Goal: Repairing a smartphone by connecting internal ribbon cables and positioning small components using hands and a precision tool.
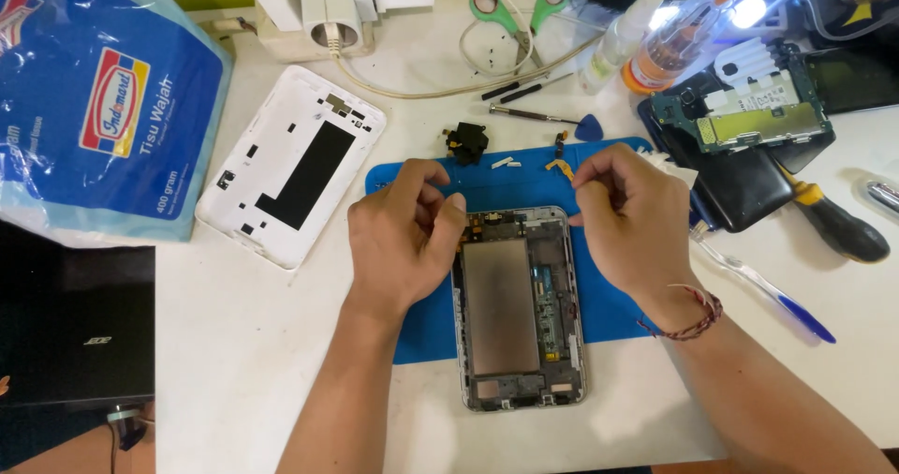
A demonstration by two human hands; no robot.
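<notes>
Left hand (405,235) sits curled over the top-left corner of the opened tablet frame with bare metal back plate and exposed parts (518,307), fingers bent inward and thumb drawn toward the fingertips; what it pinches, if anything, cannot be made out. Right hand (629,219) is at the frame's top-right corner, fingers gathered close together near a small orange flex ribbon (561,168); whether it touches the ribbon cannot be told. Tablet frame lies upright along the middle of a blue rubber work mat (613,310), its lower end reaching past the mat's edge onto the white tabletop (253,343). Large blue plastic bag of facial tissue (98,109) sits at the far left. White plastic tablet back cover (292,165) lies inside-up, tilted, between the bag and the mat. Green circuit board (744,118) rests on a black device at upper right. Yellow-and-black screwdriver (838,221) lies just beside that. Green-handled scissors (520,10) are at the top edge. Clear-and-blue toothbrush (763,287) lies to the right of the right wrist. Small black component (467,142) sits above the mat.
</notes>
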